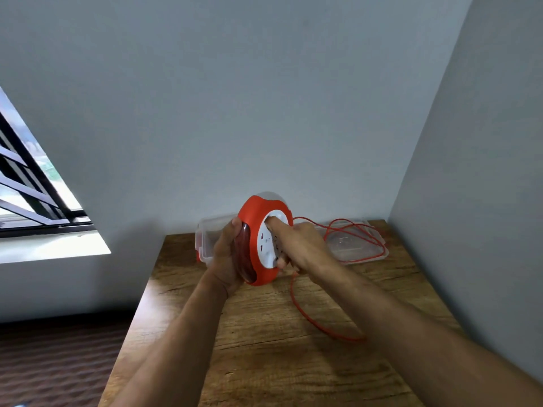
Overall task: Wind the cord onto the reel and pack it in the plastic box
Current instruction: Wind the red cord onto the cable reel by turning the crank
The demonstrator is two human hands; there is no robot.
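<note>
A round red reel (252, 230) with a white socket face stands on edge above the wooden table (264, 333). My left hand (229, 254) grips its left rim. On the white face rests my right hand (296, 248), one finger pushed into the hub near the top. A loose red cord (311, 315) runs from under the reel across the table and loops over a clear plastic lid (355, 245) at the back right. The clear plastic box (210, 236) sits behind the reel, partly hidden by it.
The table stands in a corner, with grey walls right behind it and along its right side. A barred window (35, 195) is at the left. Dark flooring lies beyond the table's left edge.
</note>
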